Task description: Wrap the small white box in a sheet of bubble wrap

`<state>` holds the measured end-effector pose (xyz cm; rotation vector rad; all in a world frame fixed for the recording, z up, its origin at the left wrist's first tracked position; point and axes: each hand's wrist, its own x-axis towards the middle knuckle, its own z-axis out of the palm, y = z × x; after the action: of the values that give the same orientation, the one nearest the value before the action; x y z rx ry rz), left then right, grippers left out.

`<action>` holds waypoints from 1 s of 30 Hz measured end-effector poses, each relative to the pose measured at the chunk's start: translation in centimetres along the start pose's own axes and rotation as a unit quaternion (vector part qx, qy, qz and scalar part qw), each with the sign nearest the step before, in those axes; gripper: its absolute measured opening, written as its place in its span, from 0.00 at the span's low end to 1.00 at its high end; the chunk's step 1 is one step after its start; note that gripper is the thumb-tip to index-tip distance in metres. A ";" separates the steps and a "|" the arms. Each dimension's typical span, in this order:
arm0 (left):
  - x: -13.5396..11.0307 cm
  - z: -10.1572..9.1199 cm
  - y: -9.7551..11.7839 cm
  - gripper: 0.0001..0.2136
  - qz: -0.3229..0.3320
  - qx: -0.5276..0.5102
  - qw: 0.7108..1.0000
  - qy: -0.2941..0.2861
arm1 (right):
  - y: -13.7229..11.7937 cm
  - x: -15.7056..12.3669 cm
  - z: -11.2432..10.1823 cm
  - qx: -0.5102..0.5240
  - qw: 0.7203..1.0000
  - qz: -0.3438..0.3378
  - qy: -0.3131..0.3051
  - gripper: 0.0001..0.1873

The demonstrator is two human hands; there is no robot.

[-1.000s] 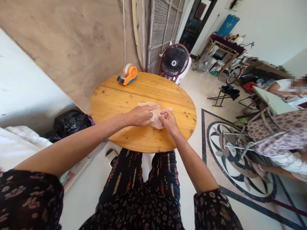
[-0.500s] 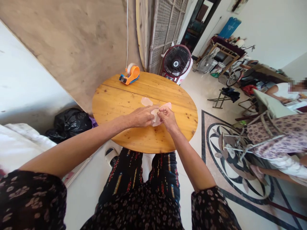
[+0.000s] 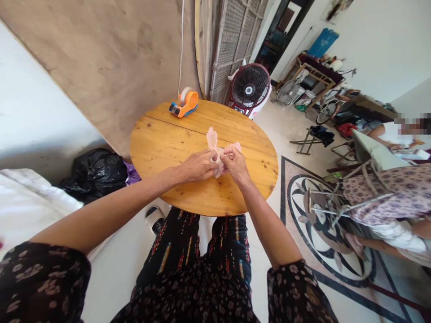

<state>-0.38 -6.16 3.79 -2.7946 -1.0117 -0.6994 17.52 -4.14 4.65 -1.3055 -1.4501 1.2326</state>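
Centre of frame: my left hand (image 3: 201, 166) and right hand (image 3: 236, 165) close together, each pinching the plastic (image 3: 212, 139) between thumb and fingers. Plastic pale pink, crumpled, two loose ends pointing up-frame. Below it, table (image 3: 182, 195), wooden. Upper centre, far edge: orange tape dispenser (image 3: 190, 101). Beyond, rightward: fan (image 3: 249, 89).

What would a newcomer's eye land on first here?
Probably the left hand touching, and the right hand pinching, pale thin plastic over the table. Next, the orange tape dispenser at the table's far edge, the dark fan beyond, and the patterned floor medallion to the right.
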 end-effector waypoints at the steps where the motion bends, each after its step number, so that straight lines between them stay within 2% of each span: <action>1: -0.1 0.3 -0.2 0.09 0.002 -0.001 1.000 0.006 | 0.0 0.0 0.0 -0.005 1.000 -0.001 -0.001 0.15; 5: -0.3 1.2 -0.6 0.08 0.010 -0.011 0.999 0.035 | -0.1 0.0 0.2 -0.024 1.000 0.002 -0.007 0.14; 11: -0.6 1.3 -0.3 0.07 0.004 -0.038 0.998 0.050 | -0.5 -0.2 0.3 -0.043 0.999 0.013 -0.010 0.13; 13: -0.8 1.1 -0.1 0.06 -0.015 -0.062 0.997 0.052 | -0.8 -0.4 0.3 -0.055 0.998 0.013 -0.014 0.14; 16: -0.9 0.7 0.3 0.05 -0.081 -0.099 0.990 0.052 | -1.3 -0.6 0.1 -0.076 0.996 0.020 -0.028 0.17; 19: -0.9 0.4 0.6 0.10 -0.122 -0.130 0.982 0.060 | -1.7 -0.8 -0.2 -0.086 0.995 0.040 -0.043 0.22; 23: -1.1 0.5 0.6 0.18 -0.071 -0.118 0.989 0.055 | -2.2 -0.9 -0.4 -0.115 0.991 0.045 -0.060 0.30; 26: -1.4 0.8 0.4 0.20 -0.036 -0.083 0.995 0.050 | -2.8 -1.1 -0.5 -0.176 0.981 0.006 -0.082 0.35; 30: -1.5 1.1 0.5 0.17 -0.049 -0.075 0.994 0.067 | -3.5 -1.6 -0.8 -0.273 0.956 -0.041 -0.102 0.36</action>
<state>-0.67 -7.17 2.17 -2.7890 -1.1222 -1.0006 17.77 -5.53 8.29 -1.4799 -2.0745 0.9616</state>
